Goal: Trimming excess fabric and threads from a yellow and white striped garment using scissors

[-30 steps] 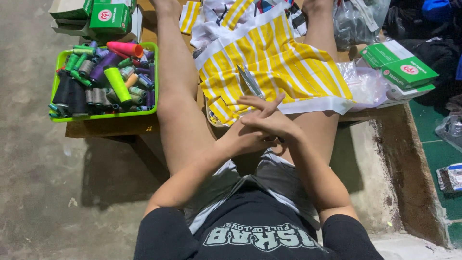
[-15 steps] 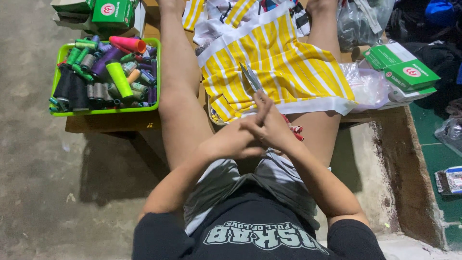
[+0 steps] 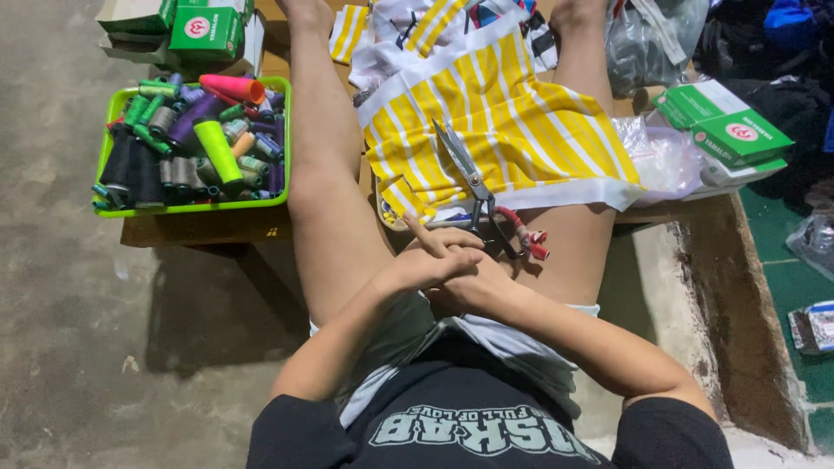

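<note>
- We see a black T-shirt with short sleeves and pale block lettering across the chest.
- Below it we make out light grey shorts, perhaps with a white hem; the folds make that hard to judge.
- The left hand and right hand wear no gloves.
- Forearms and legs are uncovered.

Both hands have drawn nearer, off the yellow striped cloth and down into the lap. The left hand now lies over the right hand, fingers less spread. The scissors show uncovered.
</note>
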